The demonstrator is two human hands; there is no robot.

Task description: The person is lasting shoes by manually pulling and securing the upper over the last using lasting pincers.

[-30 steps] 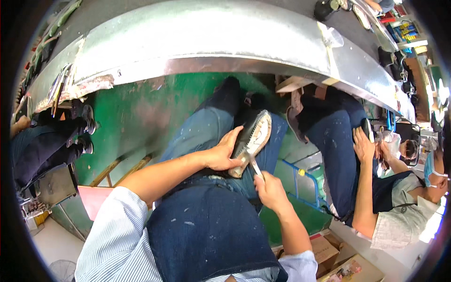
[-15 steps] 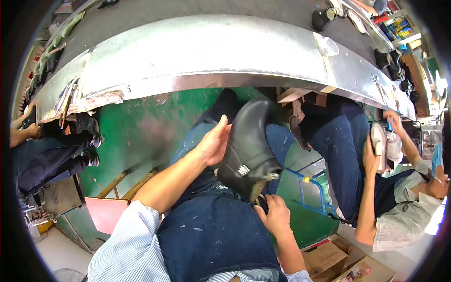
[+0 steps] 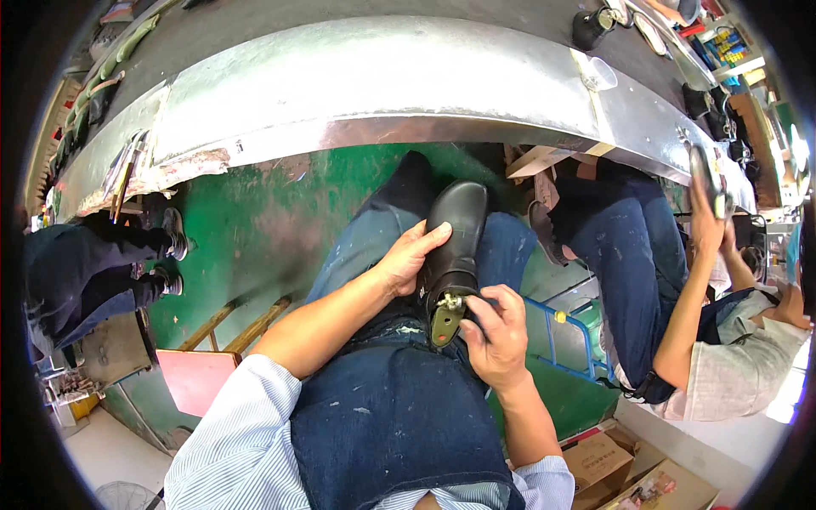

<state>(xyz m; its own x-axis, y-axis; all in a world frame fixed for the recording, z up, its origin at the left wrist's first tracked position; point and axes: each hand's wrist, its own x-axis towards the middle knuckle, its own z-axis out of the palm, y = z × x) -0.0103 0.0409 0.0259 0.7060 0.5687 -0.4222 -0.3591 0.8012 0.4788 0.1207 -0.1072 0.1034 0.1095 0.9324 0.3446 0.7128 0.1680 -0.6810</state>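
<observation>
A black leather ankle boot (image 3: 460,223) lies over my lap, toe pointing away from me. Inside its opening shows a green shoe last (image 3: 445,325) with a brass-coloured metal fitting (image 3: 449,302) on top. My left hand (image 3: 415,257) is closed round the boot's left side, thumb across the upper. At the boot's right my right hand (image 3: 498,334) has its fingers curled, their tips by the boot's opening and the metal fitting. Whatever those fingers hold is hidden.
A metal-edged workbench (image 3: 365,81) runs across the front. To the right sits a co-worker (image 3: 722,357) handling a shoe, beside a blue metal frame (image 3: 557,340). A pink-topped stool (image 3: 197,380) stands left; cardboard boxes (image 3: 599,459) lie at lower right. Another person's legs (image 3: 93,263) show far left.
The boot has turned from a slant to nearly straight, its opening now facing me with the last in view. My right hand has moved up to the opening. The co-worker's shoe has been raised.
</observation>
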